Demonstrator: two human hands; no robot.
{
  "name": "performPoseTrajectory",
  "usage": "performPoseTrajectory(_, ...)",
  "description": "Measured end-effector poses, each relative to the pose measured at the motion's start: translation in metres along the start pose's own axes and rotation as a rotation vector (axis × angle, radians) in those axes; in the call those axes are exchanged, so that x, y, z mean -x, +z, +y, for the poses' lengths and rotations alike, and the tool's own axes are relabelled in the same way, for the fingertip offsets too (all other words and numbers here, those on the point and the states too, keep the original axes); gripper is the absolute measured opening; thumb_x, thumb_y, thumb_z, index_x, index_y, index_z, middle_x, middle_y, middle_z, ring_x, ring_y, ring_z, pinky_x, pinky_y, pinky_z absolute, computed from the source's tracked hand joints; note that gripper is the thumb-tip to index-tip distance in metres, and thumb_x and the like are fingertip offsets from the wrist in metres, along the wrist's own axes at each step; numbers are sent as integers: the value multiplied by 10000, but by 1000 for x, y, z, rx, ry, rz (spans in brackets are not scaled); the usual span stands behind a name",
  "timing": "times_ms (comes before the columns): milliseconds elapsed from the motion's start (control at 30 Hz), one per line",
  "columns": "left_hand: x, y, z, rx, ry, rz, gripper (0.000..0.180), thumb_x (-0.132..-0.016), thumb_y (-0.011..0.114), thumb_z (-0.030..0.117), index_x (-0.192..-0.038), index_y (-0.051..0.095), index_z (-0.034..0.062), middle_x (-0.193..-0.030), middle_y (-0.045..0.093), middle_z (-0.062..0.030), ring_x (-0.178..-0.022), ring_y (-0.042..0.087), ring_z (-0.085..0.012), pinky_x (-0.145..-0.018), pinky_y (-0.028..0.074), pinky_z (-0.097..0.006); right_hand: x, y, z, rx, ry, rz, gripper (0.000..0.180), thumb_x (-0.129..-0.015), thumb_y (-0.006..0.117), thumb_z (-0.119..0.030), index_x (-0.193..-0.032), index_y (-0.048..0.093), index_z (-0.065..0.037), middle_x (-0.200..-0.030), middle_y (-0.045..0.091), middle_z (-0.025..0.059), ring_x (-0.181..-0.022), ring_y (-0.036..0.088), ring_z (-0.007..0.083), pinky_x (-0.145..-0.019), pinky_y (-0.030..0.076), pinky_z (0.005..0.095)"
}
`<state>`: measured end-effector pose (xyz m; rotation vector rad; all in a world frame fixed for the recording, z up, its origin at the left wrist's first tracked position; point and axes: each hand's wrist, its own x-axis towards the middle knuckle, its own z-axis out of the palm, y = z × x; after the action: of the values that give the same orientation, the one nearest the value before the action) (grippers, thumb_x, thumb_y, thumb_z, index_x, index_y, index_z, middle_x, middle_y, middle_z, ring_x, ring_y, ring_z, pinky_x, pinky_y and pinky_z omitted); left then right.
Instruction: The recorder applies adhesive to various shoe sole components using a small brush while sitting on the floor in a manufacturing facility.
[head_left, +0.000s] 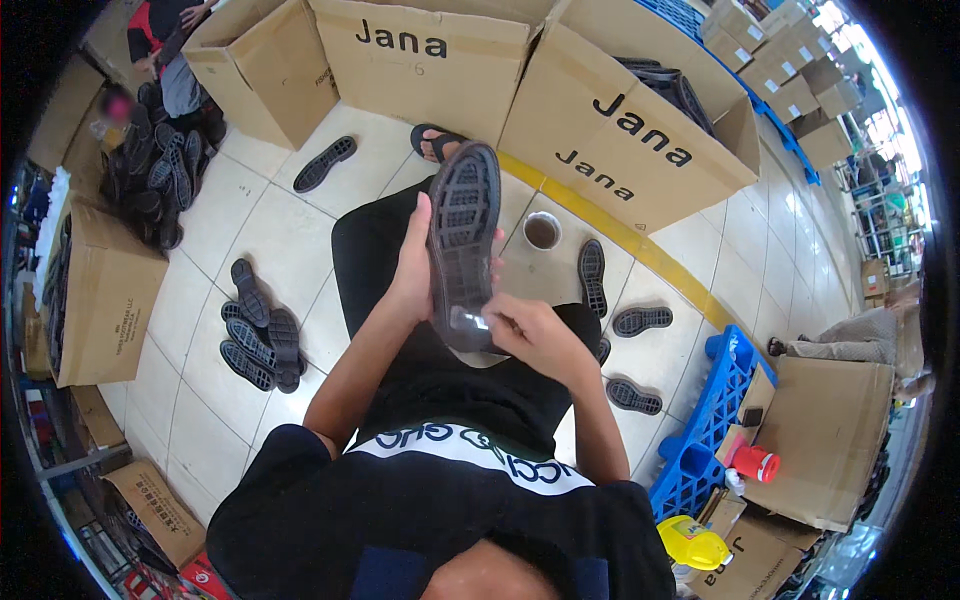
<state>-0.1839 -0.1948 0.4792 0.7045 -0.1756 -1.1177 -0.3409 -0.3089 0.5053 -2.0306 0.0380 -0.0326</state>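
Observation:
Upright over my lap is a black shoe sole, its gridded hollow face toward me. My left hand grips it along the left edge, thumb on the near side and fingertips showing past the right edge. Close to the sole's lower end, my right hand is closed in a pinch. What its fingers hold, if anything, is too small to make out. A glossy, pale patch shines on the sole beside those fingertips. Beyond the sole, a white-rimmed cup with brown contents stands on the tiled floor.
Loose soles lie left, ahead and right. Large cardboard boxes line the far side. A blue plastic pallet and a yellow bottle are at the right. Another person sits far left near piled soles.

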Motion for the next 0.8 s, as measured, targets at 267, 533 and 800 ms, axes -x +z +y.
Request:
performPoseTrajectory(267, -9, 3, 8, -10, 30, 27, 812, -929, 171, 686, -1302, 486, 37, -1085, 631, -174, -828, 667, -272, -736, 566, -426, 20, -24, -12, 420, -19, 114, 91, -858, 595, -63, -916, 553, -6, -845, 576, 140, -720, 589, 301, -666, 483, 345)
performPoseTrajectory(533, -1, 22, -4, -4, -86, -76, 828, -918, 171, 705, -1322, 478, 51, -1107, 630, -177, -837, 667, -277, -751, 561, -434, -38, -73, -28, 741, -269, 514, 160, -819, 653, -80, -956, 590, -27, -910, 589, 118, -829, 632, 289, -712, 511, 358)
performPoseTrajectory(800, 2, 23, -12, -29, -105, -74, 822, -914, 182, 715, -1333, 481, 75, -1135, 626, -175, -839, 662, -272, -756, 555, -437, -58, -89, -25, 1205, -463, 437, 240, -745, 655, -107, -933, 526, -31, -888, 521, 89, -863, 607, 220, -722, 512, 338)
